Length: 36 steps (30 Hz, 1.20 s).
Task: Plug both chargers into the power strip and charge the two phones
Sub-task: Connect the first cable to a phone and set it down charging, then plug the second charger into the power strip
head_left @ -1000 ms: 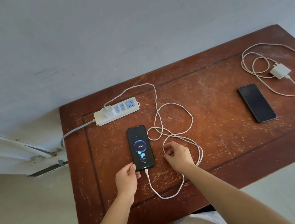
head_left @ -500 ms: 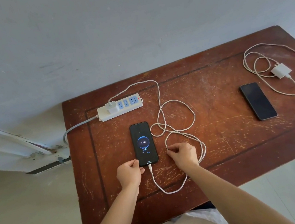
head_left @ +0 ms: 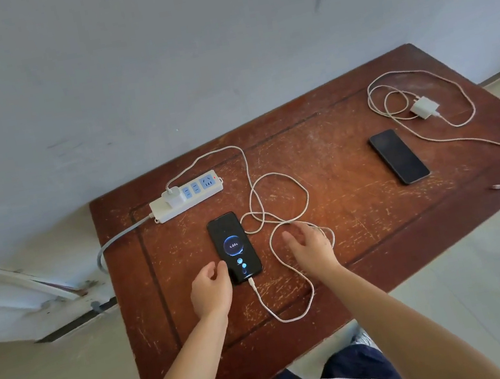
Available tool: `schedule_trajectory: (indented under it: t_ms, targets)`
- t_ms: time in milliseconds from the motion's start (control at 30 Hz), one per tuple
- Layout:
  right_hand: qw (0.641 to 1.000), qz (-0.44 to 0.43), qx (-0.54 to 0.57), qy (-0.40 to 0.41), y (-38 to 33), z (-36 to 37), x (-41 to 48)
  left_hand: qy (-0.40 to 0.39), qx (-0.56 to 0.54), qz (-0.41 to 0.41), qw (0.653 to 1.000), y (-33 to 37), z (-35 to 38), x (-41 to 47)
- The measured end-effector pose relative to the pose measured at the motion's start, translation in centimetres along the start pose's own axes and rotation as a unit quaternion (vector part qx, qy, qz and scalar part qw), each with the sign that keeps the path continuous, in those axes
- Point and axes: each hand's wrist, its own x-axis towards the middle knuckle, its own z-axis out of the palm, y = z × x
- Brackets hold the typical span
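A white power strip (head_left: 188, 197) lies at the table's back left with one white charger (head_left: 171, 196) plugged into its left end. That charger's looped white cable (head_left: 279, 214) runs to a black phone (head_left: 235, 247) whose screen shows a charging animation. My left hand (head_left: 211, 288) hovers open at the phone's lower left edge. My right hand (head_left: 310, 245) is open above the cable loops, right of the phone. A second black phone (head_left: 399, 156) lies dark at the right. Behind it a second white charger (head_left: 424, 107) rests unplugged, its cable (head_left: 470, 137) loose on the table.
The brown scratched wooden table (head_left: 348, 222) stands against a grey wall. The strip's grey cord (head_left: 117, 242) drops off the left edge. The second cable's free plug (head_left: 498, 187) lies near the table's front right edge. Tiled floor surrounds the table.
Both hands have opened and lifted slightly off the phone and the cable; the right hand let go of the cable loop. The view has shifted a little.
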Motion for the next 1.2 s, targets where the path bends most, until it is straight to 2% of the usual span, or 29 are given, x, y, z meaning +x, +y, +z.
schedule_trajectory:
  t_ms: [200,333,467,667,933,1000,1100,1200]
  targets:
    - [0.993,-0.038,0.1,0.055,1.8,-9.2,1.3,-0.063,-0.031,0.087,0.994,6.6,1.7,-3.2]
    - [0.989,-0.035,0.121,0.073,6.8,-16.6,2.4,-0.067,-0.058,0.113,0.99,11.0,7.7,-8.5]
    - [0.986,-0.022,0.131,0.099,12.8,-23.9,3.4,-0.123,-0.066,0.141,0.98,13.3,15.6,-13.8]
    - [0.99,0.025,0.082,0.11,18.4,-32.0,5.4,-0.164,0.041,0.211,0.963,16.3,23.2,-16.5]
    - [0.995,0.026,0.015,0.1,17.7,-35.9,13.5,-0.138,0.228,0.284,0.921,20.5,28.6,-13.0]
    - [0.995,0.012,-0.012,0.102,16.8,-36.2,16.3,-0.121,0.29,0.295,0.902,21.6,30.0,-10.6]
    - [0.99,-0.019,-0.051,0.134,15.4,-36.6,21.0,-0.079,0.384,0.345,0.853,23.4,32.5,-6.6]
    - [0.981,-0.03,-0.088,0.173,14.2,-36.8,26.1,-0.053,0.411,0.367,0.833,24.8,34.9,-2.5]
